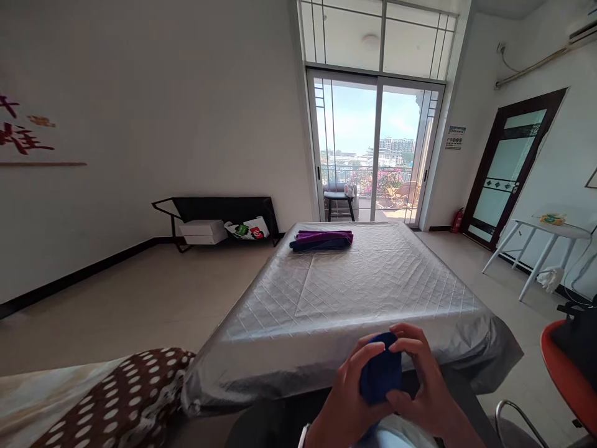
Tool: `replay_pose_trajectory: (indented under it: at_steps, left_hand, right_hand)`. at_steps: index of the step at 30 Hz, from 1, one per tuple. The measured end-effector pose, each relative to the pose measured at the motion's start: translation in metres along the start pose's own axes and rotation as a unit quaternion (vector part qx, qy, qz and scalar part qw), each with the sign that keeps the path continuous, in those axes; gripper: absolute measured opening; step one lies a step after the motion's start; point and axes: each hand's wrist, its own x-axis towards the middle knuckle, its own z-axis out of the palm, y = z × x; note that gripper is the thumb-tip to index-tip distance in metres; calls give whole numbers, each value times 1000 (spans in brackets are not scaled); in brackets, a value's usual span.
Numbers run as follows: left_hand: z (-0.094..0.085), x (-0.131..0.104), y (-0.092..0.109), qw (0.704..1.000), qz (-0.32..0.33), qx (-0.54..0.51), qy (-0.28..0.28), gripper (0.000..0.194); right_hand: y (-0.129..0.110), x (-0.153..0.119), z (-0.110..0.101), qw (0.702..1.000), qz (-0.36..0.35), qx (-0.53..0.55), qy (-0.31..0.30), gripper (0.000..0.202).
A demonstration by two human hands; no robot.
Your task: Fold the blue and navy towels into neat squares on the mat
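Observation:
A dark blue bundle of cloth [381, 370] is held up between my two hands, near the front edge of the table with the silver quilted cover [364, 280]. My left hand [352, 389] wraps round its left side, fingers curled over the top. On the right side, my right hand [422, 379] grips it with bent fingers above and the thumb below. Toward the far left part of the table lies a stack of folded cloths, a purple one [324, 236] on top of a dark blue one [319, 246].
At lower left is brown polka-dot fabric [125, 392]. A black rack [224, 208] with a white box [203, 231] stands by the left wall. On the right are a white round table [553, 228] and a red chair [559, 367]. Sliding glass doors [377, 149] are behind.

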Motion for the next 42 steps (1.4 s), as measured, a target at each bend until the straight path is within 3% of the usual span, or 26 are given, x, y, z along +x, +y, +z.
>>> replay_pose_trajectory:
  at_steps: [2,5,13,18,22,26,30,33,36,40,42]
  left_hand:
    - [2,1,1,1000,-4,-10,6,65]
    - [3,4,3,999,-41,-25,14,70]
    - [1,10,-6,994,-112,4,0,75]
    - [-3,6,-14,996,-80,-9,-22,65]
    - [-2,5,-9,996,-67,0,-63,54]
    - [5,5,0,990,-63,-3,-122,55]
    - [8,1,-2,989,-54,-30,-134,65]
    - [9,-7,-11,992,-58,-46,-99,67]
    - [14,-13,-14,992,-111,-52,-16,56]
    - [19,-6,-1,985,-158,-56,34,49]
    - [12,2,6,980,-172,-60,78,50]
  right_hand:
    - [-1,2,-4,999,14,40,-33,42]
    - [-3,6,-11,996,26,61,-54,30]
    - [-5,14,-8,995,75,60,-13,21]
    - [-3,17,-5,978,176,109,-25,27]
    - [-1,19,-7,950,259,168,-52,42]
    - [2,21,-10,930,292,210,-79,44]
    - [2,21,-9,913,309,246,-101,44]
    - [1,21,-6,901,317,284,-85,42]
    - [-2,21,-4,887,321,328,-53,39]
    - [-2,21,-1,869,324,371,-36,36]
    - [1,21,-3,859,334,387,-31,36]
